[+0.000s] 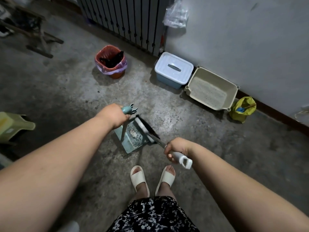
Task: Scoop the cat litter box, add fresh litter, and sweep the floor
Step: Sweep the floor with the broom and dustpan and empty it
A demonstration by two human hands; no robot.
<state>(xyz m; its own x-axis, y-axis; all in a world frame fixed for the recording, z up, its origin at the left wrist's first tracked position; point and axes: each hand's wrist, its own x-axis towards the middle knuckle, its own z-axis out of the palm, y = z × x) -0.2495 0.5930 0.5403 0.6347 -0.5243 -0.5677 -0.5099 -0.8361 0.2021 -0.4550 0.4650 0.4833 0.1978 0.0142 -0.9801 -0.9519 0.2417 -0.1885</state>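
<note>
My left hand (115, 115) grips the teal top of the dustpan's upright handle. The teal dustpan (132, 139) stands on the concrete floor in front of my feet, with a small heap of grey litter and dust inside. My right hand (175, 149) grips the white handle of the broom (181, 159). The broom's head (143, 129) lies across the dustpan's mouth. The beige litter box (211, 88) with pale litter sits by the wall at the right.
A blue lidded bin (173, 69) stands left of the litter box. A red waste basket (110, 61) with a purple liner is further left. A yellow bag (242, 108) leans by the wall. A green stool (13, 126) is at the left edge. My slippered feet (152, 178) stand below the dustpan.
</note>
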